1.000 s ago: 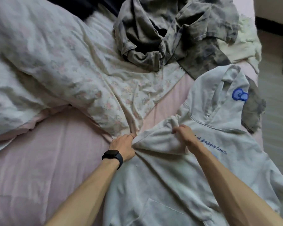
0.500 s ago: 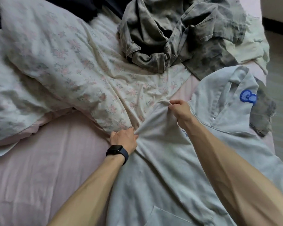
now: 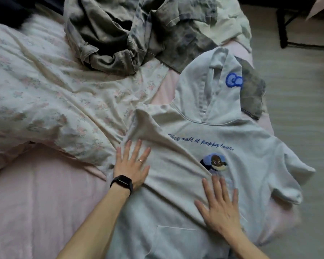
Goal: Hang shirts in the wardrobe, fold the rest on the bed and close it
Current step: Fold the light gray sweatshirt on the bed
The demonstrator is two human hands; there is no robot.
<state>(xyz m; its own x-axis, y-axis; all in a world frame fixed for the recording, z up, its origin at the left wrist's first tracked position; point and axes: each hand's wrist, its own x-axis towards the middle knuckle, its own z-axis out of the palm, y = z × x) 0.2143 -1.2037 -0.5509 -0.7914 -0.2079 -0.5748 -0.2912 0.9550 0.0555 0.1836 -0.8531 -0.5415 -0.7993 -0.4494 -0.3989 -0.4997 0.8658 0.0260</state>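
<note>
A pale grey hoodie [image 3: 204, 131] lies front up on the pink bed sheet [image 3: 36, 202], hood pointing away, with blue script, a round picture patch and a blue bow on the hood. Its left sleeve is folded across the chest. My left hand [image 3: 132, 164], with a black watch and a ring, lies flat on that folded sleeve, fingers spread. Flat as well, my right hand [image 3: 220, 206] presses the hoodie just below the patch. The other sleeve [image 3: 288, 174] sticks out to the right near the bed edge.
A floral duvet [image 3: 54, 94] is bunched at the left. A heap of grey mottled clothes [image 3: 129, 36] and a pale cream garment [image 3: 232, 21] lie at the far end of the bed. Floor [image 3: 303, 128] and a dark furniture frame [image 3: 284, 30] are at the right.
Both hands let go of the sleeve they were gripping and pulling. The sleeve now lies folded over the chest, and both hands rest flat on the hoodie, the right one lower down.
</note>
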